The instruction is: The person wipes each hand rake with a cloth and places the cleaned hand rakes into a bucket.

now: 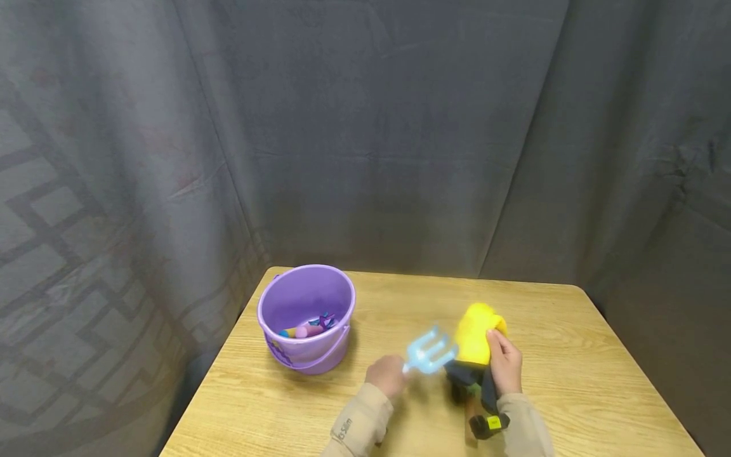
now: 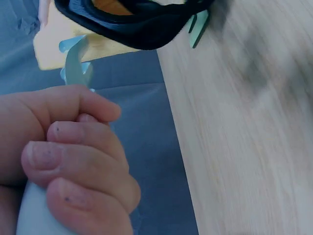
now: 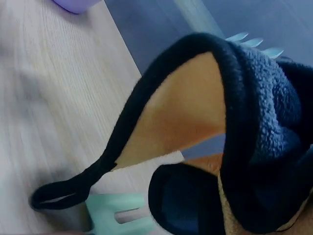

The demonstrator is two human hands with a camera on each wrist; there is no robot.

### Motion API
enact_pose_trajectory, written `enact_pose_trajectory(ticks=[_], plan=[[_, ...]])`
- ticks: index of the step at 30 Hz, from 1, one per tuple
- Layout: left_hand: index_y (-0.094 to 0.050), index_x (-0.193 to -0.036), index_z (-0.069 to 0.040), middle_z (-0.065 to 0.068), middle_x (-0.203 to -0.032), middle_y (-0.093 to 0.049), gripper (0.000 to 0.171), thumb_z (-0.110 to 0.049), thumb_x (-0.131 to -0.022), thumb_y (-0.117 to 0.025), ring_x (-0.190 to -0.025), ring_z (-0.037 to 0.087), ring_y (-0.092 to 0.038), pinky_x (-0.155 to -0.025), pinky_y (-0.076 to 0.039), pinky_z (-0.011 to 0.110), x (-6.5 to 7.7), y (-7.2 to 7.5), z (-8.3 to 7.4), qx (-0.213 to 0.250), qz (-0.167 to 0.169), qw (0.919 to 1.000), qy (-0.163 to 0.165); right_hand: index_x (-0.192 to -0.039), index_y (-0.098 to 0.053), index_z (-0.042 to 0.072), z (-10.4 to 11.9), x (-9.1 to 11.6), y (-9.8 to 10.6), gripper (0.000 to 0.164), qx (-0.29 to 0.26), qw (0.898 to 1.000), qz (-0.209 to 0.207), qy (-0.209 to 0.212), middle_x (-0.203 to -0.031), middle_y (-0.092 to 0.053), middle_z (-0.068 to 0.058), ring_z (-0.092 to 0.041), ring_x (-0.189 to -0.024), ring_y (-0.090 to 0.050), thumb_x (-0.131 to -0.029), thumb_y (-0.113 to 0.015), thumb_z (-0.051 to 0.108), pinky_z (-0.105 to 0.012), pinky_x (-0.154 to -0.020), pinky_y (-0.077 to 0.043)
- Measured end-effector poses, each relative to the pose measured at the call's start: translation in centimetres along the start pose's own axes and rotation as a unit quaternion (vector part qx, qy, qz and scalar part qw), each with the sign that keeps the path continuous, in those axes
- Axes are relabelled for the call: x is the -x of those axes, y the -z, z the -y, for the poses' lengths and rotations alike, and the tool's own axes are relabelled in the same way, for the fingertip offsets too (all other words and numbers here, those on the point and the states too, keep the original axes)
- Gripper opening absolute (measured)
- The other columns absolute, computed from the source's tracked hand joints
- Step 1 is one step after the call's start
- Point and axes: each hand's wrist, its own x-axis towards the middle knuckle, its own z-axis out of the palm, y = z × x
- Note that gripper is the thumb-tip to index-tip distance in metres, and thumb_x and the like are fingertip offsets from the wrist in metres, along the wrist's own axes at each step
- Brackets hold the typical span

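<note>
In the head view my left hand [image 1: 387, 376] grips the handle of a light blue toy fork [image 1: 425, 357], its tines pointing right. The left wrist view shows the fingers curled round the pale handle. My right hand [image 1: 505, 362] pinches a yellow cloth item [image 1: 475, 336] with black edging. In the right wrist view this cloth item [image 3: 181, 103] gapes wide, showing a yellow-orange lining, dark fleecy fabric and a black loop. The fork's tines [image 3: 254, 43] show behind its edge there. Close below the cloth is a green slotted piece [image 3: 115, 210], partly hidden.
A purple bucket [image 1: 342, 339] with its handle down stands at the table's back left. Inside lie a pink cylinder [image 1: 309, 331] and several other small colorful items. The wooden table [image 1: 582, 362] ends at grey curtains [image 1: 400, 158] behind.
</note>
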Motion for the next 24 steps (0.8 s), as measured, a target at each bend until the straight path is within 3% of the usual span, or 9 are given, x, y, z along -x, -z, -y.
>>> enact_pose_trajectory(ticks=[3, 7, 8, 11, 14, 16, 18, 24], plan=[[-0.051, -0.061, -0.010, -0.001, -0.054, -0.047, 0.021, -0.017, -0.079, -0.059, -0.047, 0.014, -0.045, -0.044, -0.038, 0.027, -0.1, 0.3, -0.3, 0.003, -0.017, 0.9998, 0.003, -0.084, -0.061, -0.001, -0.5, -0.1, -0.2, 0.024, -0.018, 0.999, -0.020, -0.017, -0.066, -0.049, 0.008, -0.006, -0.062, -0.043, -0.090, -0.053, 0.021, -0.015, -0.056, -0.037], [-0.052, -0.062, -0.010, -0.002, -0.054, -0.046, 0.018, -0.014, -0.077, -0.061, -0.046, 0.013, -0.043, -0.043, -0.037, 0.025, -0.1, 1.2, -0.7, 0.024, -0.032, 0.9992, -0.009, -0.095, -0.060, -0.005, -1.2, 0.0, -0.6, 0.031, -0.021, 0.999, -0.011, -0.049, -0.073, -0.051, 0.013, -0.003, -0.071, -0.045, -0.091, -0.051, 0.024, -0.013, -0.064, -0.037], [-0.052, -0.062, -0.010, -0.002, -0.054, -0.046, 0.018, -0.014, -0.078, -0.061, -0.046, 0.013, -0.043, -0.043, -0.037, 0.025, -0.1, 1.4, -0.9, 0.028, -0.032, 0.9990, -0.013, -0.102, -0.060, -0.005, -1.3, 0.1, -0.8, 0.034, -0.014, 0.998, -0.002, -0.059, -0.079, -0.054, 0.014, 0.000, -0.075, -0.046, -0.091, -0.050, 0.025, -0.012, -0.067, -0.038], [-0.053, -0.064, -0.010, -0.003, -0.054, -0.044, 0.018, -0.015, -0.079, -0.060, -0.046, 0.011, -0.041, -0.043, -0.035, 0.024, -0.1, 1.9, -1.1, 0.037, -0.029, 0.9986, -0.023, -0.114, -0.054, -0.008, -1.5, 0.4, -1.3, 0.043, -0.008, 0.996, 0.039, -0.081, -0.100, -0.058, -0.002, -0.007, -0.092, -0.047, -0.093, -0.044, 0.029, -0.016, -0.080, -0.037], [-0.052, -0.064, -0.011, -0.004, -0.053, -0.043, 0.018, -0.016, -0.079, -0.060, -0.046, 0.011, -0.040, -0.042, -0.034, 0.023, -0.1, 2.2, -1.4, 0.039, -0.026, 0.9986, -0.025, -0.127, -0.039, -0.011, -1.4, 0.7, -1.9, 0.054, 0.002, 0.990, 0.094, -0.106, -0.127, -0.044, -0.021, -0.021, -0.114, -0.040, -0.095, -0.037, 0.033, -0.026, -0.095, -0.032], [-0.051, -0.062, -0.011, -0.004, -0.053, -0.043, 0.021, -0.018, -0.080, -0.060, -0.046, 0.011, -0.040, -0.042, -0.034, 0.023, -0.1, 2.3, -1.6, 0.038, -0.028, 0.9985, -0.027, -0.128, -0.037, -0.011, -1.5, 0.9, -2.3, 0.057, 0.005, 0.986, 0.123, -0.115, -0.127, -0.040, -0.028, -0.028, -0.114, -0.038, -0.096, -0.034, 0.036, -0.033, -0.096, -0.032], [-0.050, -0.060, -0.011, -0.004, -0.052, -0.043, 0.023, -0.018, -0.080, -0.059, -0.046, 0.011, -0.040, -0.042, -0.034, 0.023, -0.1, 2.3, -1.8, 0.033, -0.030, 0.9986, -0.027, -0.128, -0.037, -0.010, -1.6, 1.1, -2.7, 0.057, 0.011, 0.982, 0.144, -0.121, -0.126, -0.042, -0.027, -0.027, -0.113, -0.040, -0.096, -0.032, 0.036, -0.033, -0.094, -0.033], [-0.047, -0.057, -0.013, -0.003, -0.053, -0.044, 0.026, -0.021, -0.077, -0.060, -0.046, 0.013, -0.041, -0.042, -0.034, 0.025, -0.2, 2.4, -2.3, 0.015, -0.033, 0.9990, -0.027, -0.127, -0.035, -0.013, -1.8, 1.7, -3.6, 0.045, 0.010, 0.977, 0.191, -0.091, -0.131, -0.036, -0.029, -0.036, -0.124, -0.029, -0.097, -0.031, 0.021, -0.044, -0.101, -0.022]])
